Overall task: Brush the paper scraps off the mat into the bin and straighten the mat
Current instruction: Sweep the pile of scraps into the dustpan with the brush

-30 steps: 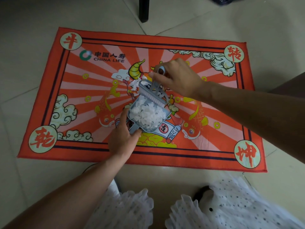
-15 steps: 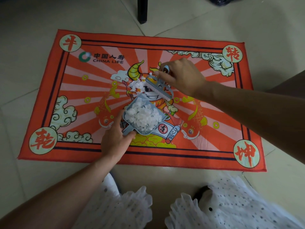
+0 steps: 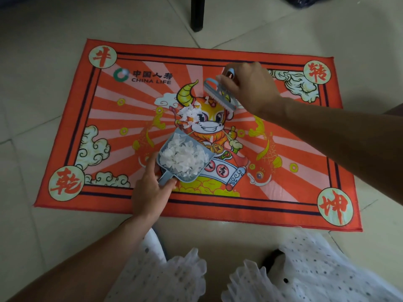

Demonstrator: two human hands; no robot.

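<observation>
An orange-red printed mat [image 3: 283,205] lies on the tiled floor, slightly skewed. My left hand [image 3: 150,192] grips the handle of a small blue dustpan [image 3: 174,138], which rests on the mat and is filled with white paper scraps [image 3: 183,158]. A small cluster of loose scraps [image 3: 189,115] lies on the mat just beyond the pan's open edge. My right hand [image 3: 248,88] holds a small blue brush [image 3: 218,95] raised over the mat, behind the loose scraps. No bin is in view.
A black furniture leg [image 3: 197,14] stands on the floor beyond the mat's far edge. A dark object [image 3: 305,0] shows at the top right. White patterned clothing [image 3: 305,269] covers my knees at the bottom. Pale floor tiles [image 3: 43,62] surround the mat.
My right hand has lifted the brush away from the dustpan, up and toward the far side of the mat. The dustpan has stayed in my left hand, uncovered now.
</observation>
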